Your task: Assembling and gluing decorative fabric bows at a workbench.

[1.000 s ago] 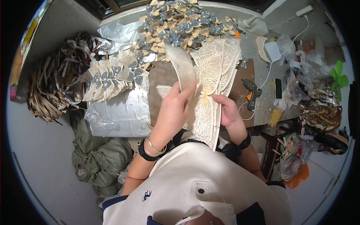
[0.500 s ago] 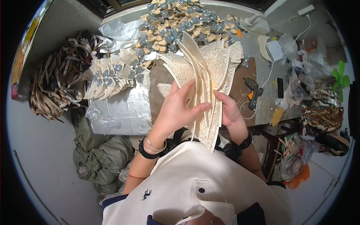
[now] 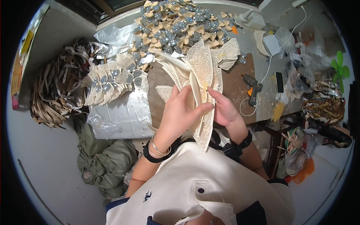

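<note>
A sheaf of cream lace bow pieces [image 3: 201, 63] with narrow yellowish middles is between my hands, its lower tip near my shirt. My left hand [image 3: 181, 110] wraps its left side, fingers behind the layers and thumb across the front. With closed fingers, my right hand [image 3: 226, 108] grips the right edge near the middle, thumb on top. Just beyond lies a small stack of cream lace bows [image 3: 228, 53] on the brown board [image 3: 243, 67]. Another lace piece [image 3: 164, 92] shows partly behind my left hand.
A heap of glittery grey and beige bows [image 3: 180, 28] covers the back. Lace bows with glitter centres [image 3: 108, 80] overlap at left, beside brown ribbon strips [image 3: 56, 82]. A glue gun [image 3: 252, 89], its white cord, and a phone [image 3: 279, 82] lie at right.
The layers of lace have shifted and fanned leftward, and a front piece now faces me more flatly. Both hands keep their hold, the right slightly further left. The whole view has tilted a little.
</note>
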Available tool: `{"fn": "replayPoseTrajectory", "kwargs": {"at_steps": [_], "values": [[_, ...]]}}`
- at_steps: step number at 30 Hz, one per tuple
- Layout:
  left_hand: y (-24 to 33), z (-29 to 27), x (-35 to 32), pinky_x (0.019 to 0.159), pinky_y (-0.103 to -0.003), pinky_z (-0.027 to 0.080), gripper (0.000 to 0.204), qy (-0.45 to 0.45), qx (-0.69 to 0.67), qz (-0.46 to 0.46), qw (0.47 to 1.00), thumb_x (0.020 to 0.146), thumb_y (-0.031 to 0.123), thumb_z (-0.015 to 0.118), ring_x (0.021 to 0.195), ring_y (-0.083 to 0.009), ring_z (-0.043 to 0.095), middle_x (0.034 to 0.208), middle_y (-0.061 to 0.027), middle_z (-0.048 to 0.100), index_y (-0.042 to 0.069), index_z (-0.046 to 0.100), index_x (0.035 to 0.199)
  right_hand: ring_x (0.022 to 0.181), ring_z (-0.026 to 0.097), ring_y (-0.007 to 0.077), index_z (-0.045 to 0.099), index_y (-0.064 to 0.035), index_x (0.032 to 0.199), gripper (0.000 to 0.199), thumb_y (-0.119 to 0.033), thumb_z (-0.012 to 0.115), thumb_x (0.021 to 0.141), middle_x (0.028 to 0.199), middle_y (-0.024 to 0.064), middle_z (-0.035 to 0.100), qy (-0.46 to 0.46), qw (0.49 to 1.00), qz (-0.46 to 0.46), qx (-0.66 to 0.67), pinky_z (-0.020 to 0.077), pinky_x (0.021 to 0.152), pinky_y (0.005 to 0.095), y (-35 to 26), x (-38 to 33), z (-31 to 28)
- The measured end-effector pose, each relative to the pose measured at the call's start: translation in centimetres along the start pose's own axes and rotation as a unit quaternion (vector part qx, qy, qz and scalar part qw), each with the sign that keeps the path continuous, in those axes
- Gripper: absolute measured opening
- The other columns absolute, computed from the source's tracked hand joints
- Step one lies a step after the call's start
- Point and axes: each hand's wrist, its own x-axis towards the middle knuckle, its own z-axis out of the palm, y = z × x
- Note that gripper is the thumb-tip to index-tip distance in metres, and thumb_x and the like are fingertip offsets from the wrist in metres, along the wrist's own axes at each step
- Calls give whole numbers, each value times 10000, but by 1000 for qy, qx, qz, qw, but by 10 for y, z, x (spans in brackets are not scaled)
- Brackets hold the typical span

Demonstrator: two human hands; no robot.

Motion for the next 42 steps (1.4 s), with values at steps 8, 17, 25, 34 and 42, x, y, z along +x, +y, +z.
{"fn": "replayPoseTrajectory", "kwargs": {"at_steps": [8,17,25,34,42], "values": [[-6,7,-3,759,-405,479,644,95,-121,7,988,877,62,546,902,-347,604,1087,-209,518,48,300,1472,1217,532,264,388,-29,1401,496,-312,449,998,1326,137,533,-50,996,22,66,423,1033,428,-4,-1,-18],[-2,11,1,873,-370,465,657,18,12,-19,1000,800,386,748,966,-340,585,1052,-213,514,4,522,1284,1320,412,251,285,-121,1468,707,-606,345,957,1421,104,410,-15,999,-8,-28,380,1066,445,3,1,-7],[-5,15,4,906,-383,459,855,-62,22,-54,996,653,375,855,1091,-345,530,1117,-246,499,-51,463,1281,1286,444,218,332,-98,1441,705,-611,347,958,1374,88,456,-35,999,19,-16,395,1051,419,3,7,-11],[-39,14,6,1104,-343,283,553,-102,-115,-40,987,847,-40,534,1291,-306,419,1330,-219,452,-81,366,1373,1222,493,211,374,-78,1407,679,-583,410,955,1340,83,489,-105,994,15,38,388,1048,397,-2,9,-22],[-59,19,13,1101,-311,282,637,-67,-270,-18,960,859,-65,487,1342,-198,367,1420,-121,421,-33,276,1459,1208,512,195,386,-76,1397,407,-211,418,1014,1324,86,507,-10,1000,16,18,430,1005,415,-8,8,-22]]}}
